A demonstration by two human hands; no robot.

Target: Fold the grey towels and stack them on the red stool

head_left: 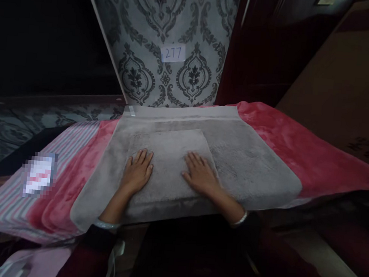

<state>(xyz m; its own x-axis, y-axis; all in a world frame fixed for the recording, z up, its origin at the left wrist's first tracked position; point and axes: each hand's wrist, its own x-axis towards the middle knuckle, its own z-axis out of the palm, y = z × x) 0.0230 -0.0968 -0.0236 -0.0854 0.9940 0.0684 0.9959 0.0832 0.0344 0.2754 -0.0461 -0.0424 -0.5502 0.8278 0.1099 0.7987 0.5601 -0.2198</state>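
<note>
A folded grey plush cloth (pixel 169 163), roughly square, lies on top of a larger grey plush cloth (pixel 243 161). My left hand (pixel 138 171) rests flat near the left edge of the folded piece, fingers stretched out and pointing away from me. Against its right edge lies my right hand (pixel 200 174), palm down with the fingers extended. Neither hand grips anything. The larger cloth is spread over a red plush blanket (pixel 275 133); a paler grey strip (pixel 186 113) runs along its far edge.
To the left, a striped cloth (pixel 67 150) carries a blurred-out item (pixel 39 175). Behind stands a patterned wall (pixel 164 76) with a paper tag (pixel 173 52) marked 277. A dark screen-like panel (pixel 45 35) fills the upper left. A large cardboard box (pixel 347 79) rises at right.
</note>
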